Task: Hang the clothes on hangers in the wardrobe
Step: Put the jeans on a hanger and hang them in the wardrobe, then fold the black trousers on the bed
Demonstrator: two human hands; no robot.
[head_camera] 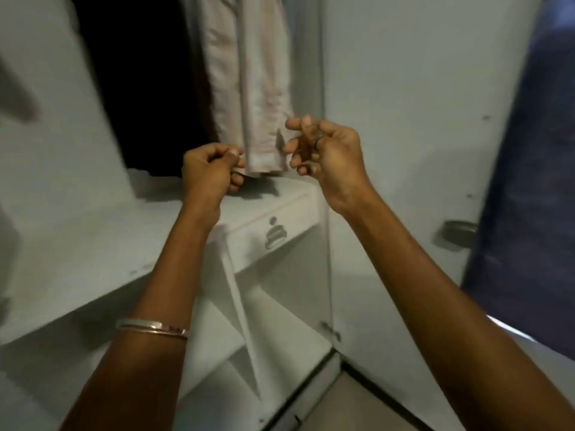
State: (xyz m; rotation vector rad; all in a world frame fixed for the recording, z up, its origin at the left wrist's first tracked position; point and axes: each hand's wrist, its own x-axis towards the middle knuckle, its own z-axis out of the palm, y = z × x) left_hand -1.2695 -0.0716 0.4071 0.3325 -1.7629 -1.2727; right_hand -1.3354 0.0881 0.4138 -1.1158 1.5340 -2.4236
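A person's two bare hands meet at the bottom hem of a pale pink garment hanging in the wardrobe, centre of the frame. The left hand pinches the hem's left corner, its fingers curled tight on the cloth. The right hand, a ring on one finger, sits just right of the hem with fingers loosely curled and apart; whether they touch the fabric cannot be told. The hem hangs just above a white shelf over a drawer. The open wardrobe door fills the right; dark space lies upper left.
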